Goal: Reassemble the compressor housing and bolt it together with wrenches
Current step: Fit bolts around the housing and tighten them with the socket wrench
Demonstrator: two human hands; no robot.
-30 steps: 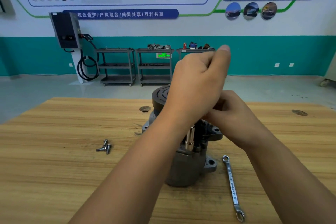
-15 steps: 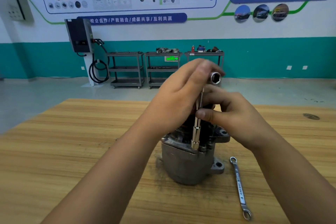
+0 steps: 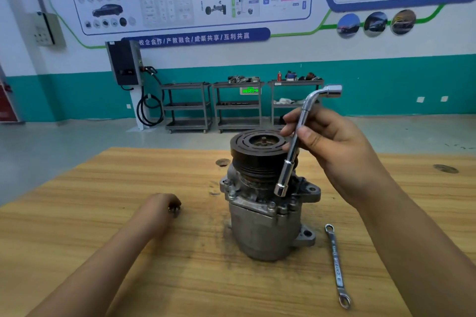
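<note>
On the wooden worktop (image 3: pixel 77 201), the left hand (image 3: pixel 161 204) rests left of centre, its fingers curled down around small bolts (image 3: pixel 175 210). The compressor housing (image 3: pixel 262 229) stands upright mid-worktop, pulley on top. The right hand (image 3: pixel 334 147) has its fingers wrapped around an L-shaped socket wrench (image 3: pixel 293 147), whose lower end is at the housing's flange. A ring spanner (image 3: pixel 336 265) lies near, to the right.

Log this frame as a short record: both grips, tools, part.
left grip: pinches bolts on table
right grip: holds socket wrench, tilted, lower end at compressor flange
compressor: upright, pulley up
spanner: flat on table, right of compressor, untouched
</note>
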